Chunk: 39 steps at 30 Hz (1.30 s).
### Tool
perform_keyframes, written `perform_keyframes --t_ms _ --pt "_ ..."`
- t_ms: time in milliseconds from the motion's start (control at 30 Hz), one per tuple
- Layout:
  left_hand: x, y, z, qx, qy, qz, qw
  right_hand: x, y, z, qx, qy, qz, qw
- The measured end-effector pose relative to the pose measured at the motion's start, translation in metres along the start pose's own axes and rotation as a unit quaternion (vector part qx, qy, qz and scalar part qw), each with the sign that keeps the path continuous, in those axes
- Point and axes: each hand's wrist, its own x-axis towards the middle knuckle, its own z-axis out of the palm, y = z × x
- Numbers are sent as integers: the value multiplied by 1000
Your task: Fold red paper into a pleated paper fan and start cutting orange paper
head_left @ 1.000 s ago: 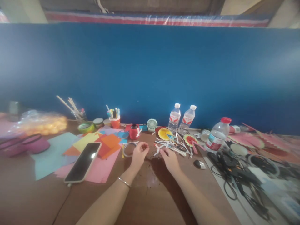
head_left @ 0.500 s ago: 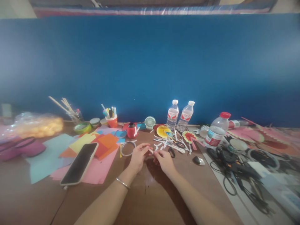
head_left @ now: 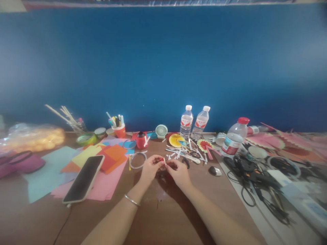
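Above the smooth brown bench (head_left: 148, 217), the left hand (head_left: 150, 168) and the right hand (head_left: 178, 172) meet fingertip to fingertip, their fingers narrowed in a pinch on a thin, flat white strip (head_left: 165, 160) that stands nearly upright between them. A small red patch (head_left: 161, 159) shows against the left fingers, too small to identify. A smooth, shiny metal bangle (head_left: 132, 200) circles the left wrist. Just beyond the hands, short slips of white paper (head_left: 173, 154) lie in a loose, criss-crossed scatter, beside a round yellow disc (head_left: 176, 140) with a pleated, scalloped edge and a smaller red pleated rosette (head_left: 204, 145). A rounded red pot (head_left: 142, 143) with a dark top bears crossed white pieces on its side, and near it lies a pale, slim ring (head_left: 138, 160). To the left, flat coloured sheets overlap: pale blue (head_left: 46, 170), orange (head_left: 117, 153) and pink (head_left: 108, 186), with a glossy black phone (head_left: 83, 178) lying slantwise on them. A white fan (head_left: 161, 131) with a round, ribbed grille stands at the back, near two clear plastic bottles (head_left: 186, 122). On the right are a rounded silver-and-black object (head_left: 215, 171), a fatter red-capped bottle (head_left: 235, 137) and tangled black cables (head_left: 252, 177).
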Motion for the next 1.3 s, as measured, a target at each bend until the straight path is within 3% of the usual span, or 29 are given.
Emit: perform_keyframes --t_ms 300,833,1067,1300 --pt "1 -2 -1 16 -16 19 1000 -1 -2 -2 19 -4 -5 1000" --pt "1 -5 -1 21 -24 14 999 6 11 2 104 3 51 993" --pt "1 -4 -1 16 -6 21 1000 6 8 2 144 -17 67 987" --pt "4 -8 -3 7 36 21 999 6 10 -1 106 -30 57 992"
